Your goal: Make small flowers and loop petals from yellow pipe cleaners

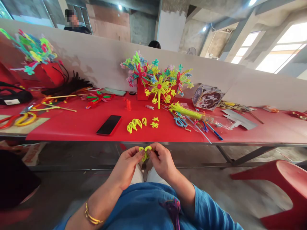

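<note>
My left hand (126, 164) and my right hand (161, 159) meet just below the front edge of the red table (79, 126). Both pinch one small yellow pipe-cleaner flower (145, 151) between their fingertips, over my lap. Right above them on the table lie several bent yellow pipe-cleaner loops (135, 123) and two small yellow flower shapes (154, 122). A black phone (109, 125) lies left of those loops.
A red box with a bouquet of pipe-cleaner flowers (158, 81) stands at the back. Blue-handled scissors (180, 121), a yellow pipe-cleaner bundle (188, 111) and a patterned box (207, 96) lie to the right. A red stool (285, 185) stands at right. Another bouquet (33, 51) is far left.
</note>
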Tool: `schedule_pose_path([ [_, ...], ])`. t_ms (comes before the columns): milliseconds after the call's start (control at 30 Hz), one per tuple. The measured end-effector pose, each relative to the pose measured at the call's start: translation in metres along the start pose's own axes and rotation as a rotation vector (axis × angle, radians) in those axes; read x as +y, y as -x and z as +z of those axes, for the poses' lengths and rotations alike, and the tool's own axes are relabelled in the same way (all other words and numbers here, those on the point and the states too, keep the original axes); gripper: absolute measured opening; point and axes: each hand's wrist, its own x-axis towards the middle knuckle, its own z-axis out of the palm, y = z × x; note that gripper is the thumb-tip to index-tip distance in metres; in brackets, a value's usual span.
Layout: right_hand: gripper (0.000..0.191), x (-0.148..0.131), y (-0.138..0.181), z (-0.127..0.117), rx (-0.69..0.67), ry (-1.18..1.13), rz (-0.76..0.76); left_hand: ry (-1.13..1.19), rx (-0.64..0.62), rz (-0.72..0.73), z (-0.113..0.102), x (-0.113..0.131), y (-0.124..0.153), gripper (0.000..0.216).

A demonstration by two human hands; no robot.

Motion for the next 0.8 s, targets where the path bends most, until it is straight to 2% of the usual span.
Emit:
schedule_pose_path([
  [167,0.01,0.008,-0.002,0.003,0.009,-0.185,0.19,0.016,0.025,-0.003,-0.003,-0.004,-0.002,0.012],
  [300,0.01,0.005,0.001,0.0,0.03,-0.202,0.202,-0.06,0.039,-0.012,-0.002,0.0,0.0,0.013],
  [467,0.012,-0.002,0.004,-0.002,-0.024,-0.301,0.258,-0.024,0.018,0.023,0.002,0.002,0.002,0.011],
  [600,0.011,-0.006,0.004,-0.004,-0.045,-0.301,0.256,0.012,-0.014,0.049,0.005,0.002,0.003,0.01],
  [800,0.008,-0.007,0.003,-0.006,-0.009,-0.145,0.157,-0.005,-0.035,0.034,0.006,0.005,0.003,0.009],
])
